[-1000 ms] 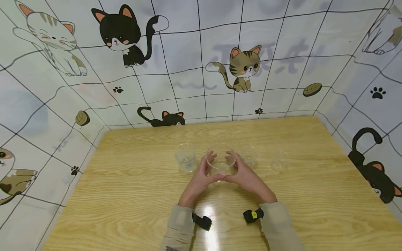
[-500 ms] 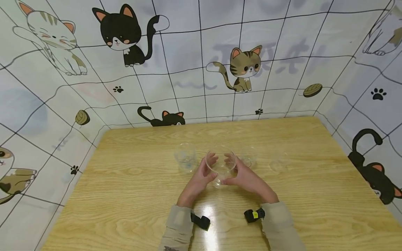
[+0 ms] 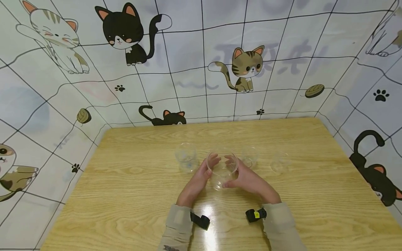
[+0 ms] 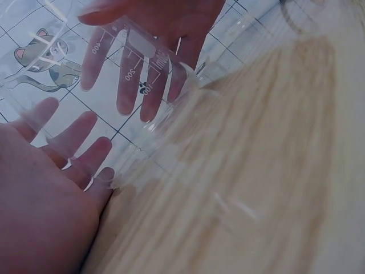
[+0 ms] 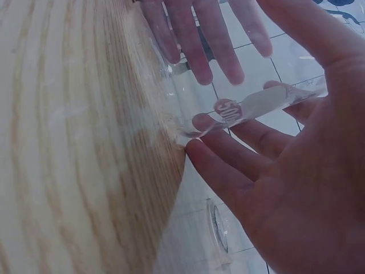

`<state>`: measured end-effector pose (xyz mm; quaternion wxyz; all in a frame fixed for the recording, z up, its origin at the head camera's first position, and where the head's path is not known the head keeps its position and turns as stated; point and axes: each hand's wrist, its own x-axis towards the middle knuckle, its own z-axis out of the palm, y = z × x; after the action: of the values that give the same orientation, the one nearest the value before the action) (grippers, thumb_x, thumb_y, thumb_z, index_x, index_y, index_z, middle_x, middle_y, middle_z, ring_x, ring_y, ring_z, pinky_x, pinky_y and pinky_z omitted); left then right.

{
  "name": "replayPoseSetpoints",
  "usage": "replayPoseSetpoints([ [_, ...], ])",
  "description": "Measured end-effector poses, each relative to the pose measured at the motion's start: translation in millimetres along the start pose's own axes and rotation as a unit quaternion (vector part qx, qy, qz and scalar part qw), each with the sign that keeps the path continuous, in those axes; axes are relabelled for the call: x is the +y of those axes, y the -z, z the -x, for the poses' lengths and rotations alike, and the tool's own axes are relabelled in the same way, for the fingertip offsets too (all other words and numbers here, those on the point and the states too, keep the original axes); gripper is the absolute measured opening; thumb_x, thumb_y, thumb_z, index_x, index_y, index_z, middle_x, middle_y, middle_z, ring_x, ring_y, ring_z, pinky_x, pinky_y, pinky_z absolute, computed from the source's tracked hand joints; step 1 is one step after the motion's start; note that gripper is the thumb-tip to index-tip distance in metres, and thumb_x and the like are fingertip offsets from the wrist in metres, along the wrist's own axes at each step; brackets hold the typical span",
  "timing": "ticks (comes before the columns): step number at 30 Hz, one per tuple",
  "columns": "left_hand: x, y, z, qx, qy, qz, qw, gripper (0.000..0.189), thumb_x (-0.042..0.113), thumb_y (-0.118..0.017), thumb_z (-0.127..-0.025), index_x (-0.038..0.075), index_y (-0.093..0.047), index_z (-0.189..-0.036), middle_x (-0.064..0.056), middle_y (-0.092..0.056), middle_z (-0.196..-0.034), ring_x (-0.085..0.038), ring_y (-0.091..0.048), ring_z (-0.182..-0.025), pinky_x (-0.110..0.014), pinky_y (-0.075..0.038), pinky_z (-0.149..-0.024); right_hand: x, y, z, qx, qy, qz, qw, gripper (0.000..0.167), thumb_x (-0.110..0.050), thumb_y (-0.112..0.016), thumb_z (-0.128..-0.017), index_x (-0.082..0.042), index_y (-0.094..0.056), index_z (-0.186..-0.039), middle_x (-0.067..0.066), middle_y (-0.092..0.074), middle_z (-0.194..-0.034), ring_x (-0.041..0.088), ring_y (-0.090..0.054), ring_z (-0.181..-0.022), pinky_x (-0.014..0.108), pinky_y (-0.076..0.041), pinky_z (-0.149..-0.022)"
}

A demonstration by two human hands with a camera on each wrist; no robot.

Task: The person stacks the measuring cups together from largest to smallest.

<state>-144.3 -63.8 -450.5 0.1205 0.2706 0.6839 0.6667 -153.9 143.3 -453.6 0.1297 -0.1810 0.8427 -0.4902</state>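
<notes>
A clear glass beaker (image 3: 221, 176) with white volume markings stands between my two hands at the middle of the table. My left hand (image 3: 201, 176) wraps its left side, fingers round the far wall and thumb along the near one. From the right, my right hand (image 3: 246, 178) holds it the same way, thumb low near the base. In the left wrist view the markings (image 4: 137, 63) show in front of the right hand's fingers. The right wrist view shows "500" on the glass (image 5: 231, 113), beside the right hand's fingertips.
Left of the beaker stands another clear glass vessel (image 3: 186, 157). Two smaller clear ones, a nearer glass (image 3: 249, 158) and a farther glass (image 3: 280, 163), stand to the right. A cat-printed wall covering (image 3: 204, 83) encloses the wooden table (image 3: 125, 195).
My thumbs, which met in front of the beaker, have drawn apart, so its base now shows between them. The beaker has shifted slightly nearer to me.
</notes>
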Motion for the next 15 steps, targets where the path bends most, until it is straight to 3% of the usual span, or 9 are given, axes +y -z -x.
replayPoseSetpoints([
  [8,2.2,-1.6,3.6,-0.018,-0.011,0.009,0.9997,0.073,0.06,-0.025,-0.087,0.011,-0.019,-0.141,-0.019,-0.029,-0.14,-0.032,-0.023,-0.13,-0.059,-0.018,-0.098,-4.5,1.5,4.3,-0.017,-0.008,0.008,0.9998,0.091,-0.029,-0.082,-0.06,-0.028,-0.029,-0.133,0.007,-0.045,-0.127,0.022,-0.046,-0.113,0.044,-0.039,-0.088],
  [15,4.6,-0.1,4.9,-0.035,-0.016,0.015,0.9991,0.071,0.057,-0.029,-0.089,0.01,-0.018,-0.141,-0.022,-0.03,-0.139,-0.034,-0.023,-0.129,-0.06,-0.018,-0.097,-7.7,2.6,7.2,-0.032,-0.007,0.025,0.9992,0.1,-0.032,-0.083,-0.059,-0.021,-0.023,-0.138,0.008,-0.044,-0.129,0.022,-0.042,-0.117,0.045,-0.035,-0.094],
])
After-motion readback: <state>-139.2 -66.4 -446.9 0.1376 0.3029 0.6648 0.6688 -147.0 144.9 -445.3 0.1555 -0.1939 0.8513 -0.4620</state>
